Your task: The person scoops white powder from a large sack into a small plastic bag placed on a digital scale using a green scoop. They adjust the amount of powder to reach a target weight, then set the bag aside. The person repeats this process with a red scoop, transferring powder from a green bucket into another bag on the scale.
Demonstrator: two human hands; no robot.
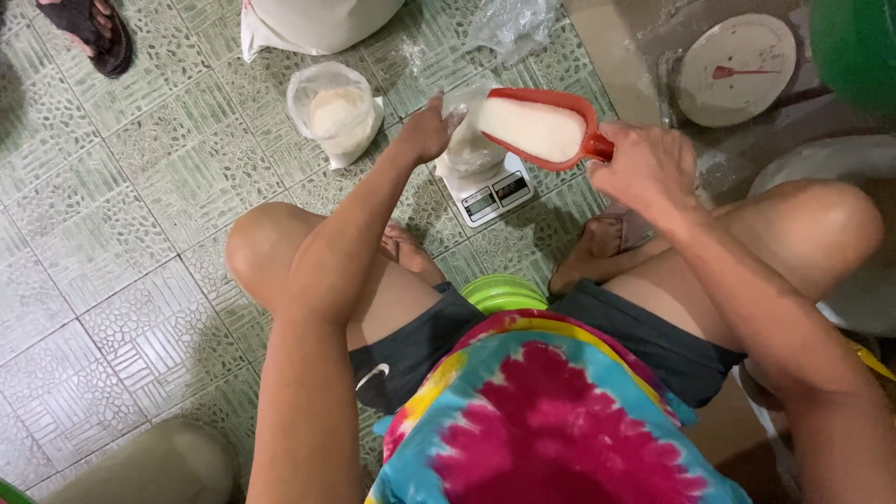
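My right hand (646,168) grips the handle of a red plastic scoop (539,127) heaped with white powder, held over a clear plastic bag (469,142). That bag stands on a small white digital scale (493,192) on the tiled floor. My left hand (427,129) pinches the bag's mouth on its left side. I am squatting, with my knees on either side of the scale.
A second clear bag of white powder (333,110) sits left of the scale. A large white sack (317,21) lies at the top. A round dial scale (735,67) is at the upper right, a green stool (502,292) under me, someone's sandalled foot (89,30) top left.
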